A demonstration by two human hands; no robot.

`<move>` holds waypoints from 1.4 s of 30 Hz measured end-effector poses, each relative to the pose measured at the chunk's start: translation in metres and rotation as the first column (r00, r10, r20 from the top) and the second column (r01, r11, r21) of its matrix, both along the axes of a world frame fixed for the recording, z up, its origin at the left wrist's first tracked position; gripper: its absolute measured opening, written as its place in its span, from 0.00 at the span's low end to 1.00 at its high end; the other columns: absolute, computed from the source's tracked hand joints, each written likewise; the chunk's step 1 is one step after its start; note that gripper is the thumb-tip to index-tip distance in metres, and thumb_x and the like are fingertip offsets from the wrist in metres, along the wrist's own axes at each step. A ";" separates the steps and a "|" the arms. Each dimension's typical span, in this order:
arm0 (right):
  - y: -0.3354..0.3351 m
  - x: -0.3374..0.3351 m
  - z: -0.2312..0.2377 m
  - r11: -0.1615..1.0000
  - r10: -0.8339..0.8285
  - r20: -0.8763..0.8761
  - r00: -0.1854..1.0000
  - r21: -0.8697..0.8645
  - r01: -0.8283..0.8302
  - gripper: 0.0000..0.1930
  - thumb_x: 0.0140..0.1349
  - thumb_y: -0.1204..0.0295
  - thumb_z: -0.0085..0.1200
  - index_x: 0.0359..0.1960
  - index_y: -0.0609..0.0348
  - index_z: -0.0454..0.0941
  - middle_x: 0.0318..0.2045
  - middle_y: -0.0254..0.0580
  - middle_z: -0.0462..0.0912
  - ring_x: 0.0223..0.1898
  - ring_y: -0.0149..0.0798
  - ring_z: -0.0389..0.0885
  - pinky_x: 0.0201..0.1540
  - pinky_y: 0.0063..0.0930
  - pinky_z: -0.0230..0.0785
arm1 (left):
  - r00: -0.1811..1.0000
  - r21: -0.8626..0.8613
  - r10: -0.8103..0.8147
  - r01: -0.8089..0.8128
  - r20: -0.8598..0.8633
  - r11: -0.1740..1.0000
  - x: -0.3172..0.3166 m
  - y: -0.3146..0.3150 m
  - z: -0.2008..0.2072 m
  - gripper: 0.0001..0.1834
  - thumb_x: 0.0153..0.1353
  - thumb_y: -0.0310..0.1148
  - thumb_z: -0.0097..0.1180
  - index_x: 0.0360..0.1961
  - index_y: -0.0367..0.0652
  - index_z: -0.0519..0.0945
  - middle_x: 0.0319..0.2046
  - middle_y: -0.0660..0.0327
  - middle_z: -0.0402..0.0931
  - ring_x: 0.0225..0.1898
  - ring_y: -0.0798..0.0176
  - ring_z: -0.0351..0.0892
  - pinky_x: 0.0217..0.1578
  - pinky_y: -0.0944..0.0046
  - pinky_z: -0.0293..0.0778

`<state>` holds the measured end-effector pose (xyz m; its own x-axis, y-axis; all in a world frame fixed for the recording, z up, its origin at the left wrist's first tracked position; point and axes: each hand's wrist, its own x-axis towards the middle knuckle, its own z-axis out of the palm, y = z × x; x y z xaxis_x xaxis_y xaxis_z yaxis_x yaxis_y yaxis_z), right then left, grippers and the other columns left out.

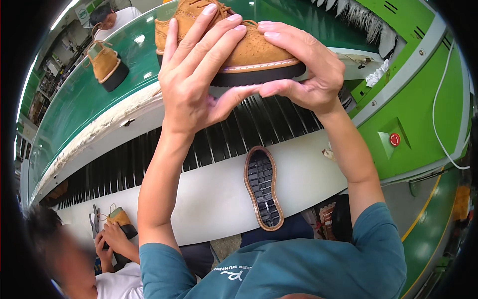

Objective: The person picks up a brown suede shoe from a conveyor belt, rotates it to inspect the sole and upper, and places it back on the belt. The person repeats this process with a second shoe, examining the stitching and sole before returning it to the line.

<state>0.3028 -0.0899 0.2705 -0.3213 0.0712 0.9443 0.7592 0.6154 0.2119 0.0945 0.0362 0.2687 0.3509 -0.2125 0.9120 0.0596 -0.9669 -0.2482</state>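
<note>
Both my hands are raised around a tan suede shoe [259,52] with brown laces, a pale stitched welt and a thick black sole. My left hand [199,70] lies along its near side, fingers over the upper near the laces. Over the toe curve the fingers of my right hand [311,65], and the two thumbs meet below the sole. On the white ledge beneath my arms lies a single loose shoe sole [263,189], its black ribbed inside facing up within a brown rim.
Another tan shoe [105,65] stands on the green conveyor belt [137,55]. Dark rollers [234,129] run beside the white ledge [209,199]. A green machine housing [368,134] with a red button [394,139] stands right. At lower left, a co-worker's hands [112,239] handle a shoe near pliers [94,219].
</note>
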 end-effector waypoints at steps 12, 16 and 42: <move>-0.004 -0.004 0.001 0.968 0.057 -0.451 0.891 -0.193 -0.160 0.30 0.51 0.62 0.87 0.54 0.63 0.91 0.47 0.44 0.95 0.48 0.36 0.93 0.56 0.31 0.86 | 0.993 -0.157 -0.105 0.097 -0.045 0.983 0.010 0.005 0.023 0.43 0.51 0.54 0.82 0.67 0.50 0.84 0.67 0.58 0.84 0.75 0.47 0.76 0.77 0.33 0.62; -0.014 0.004 0.010 0.869 0.064 -0.604 0.794 -0.358 -0.342 0.26 0.64 0.70 0.79 0.62 0.65 0.87 0.53 0.41 0.92 0.53 0.30 0.89 0.61 0.27 0.82 | 0.995 -0.118 0.046 -0.056 -0.090 0.991 0.007 0.031 0.048 0.55 0.41 0.53 0.88 0.73 0.57 0.79 0.77 0.56 0.73 0.79 0.42 0.68 0.77 0.41 0.65; -0.059 -0.012 0.017 0.794 -0.033 -0.557 0.830 -0.519 -0.317 0.35 0.56 0.86 0.76 0.67 0.57 0.80 0.59 0.40 0.89 0.60 0.35 0.86 0.66 0.32 0.79 | 0.956 -0.432 -0.293 0.253 -0.027 0.866 -0.027 0.045 0.062 0.64 0.39 0.36 0.91 0.79 0.43 0.69 0.74 0.50 0.72 0.74 0.54 0.73 0.75 0.49 0.68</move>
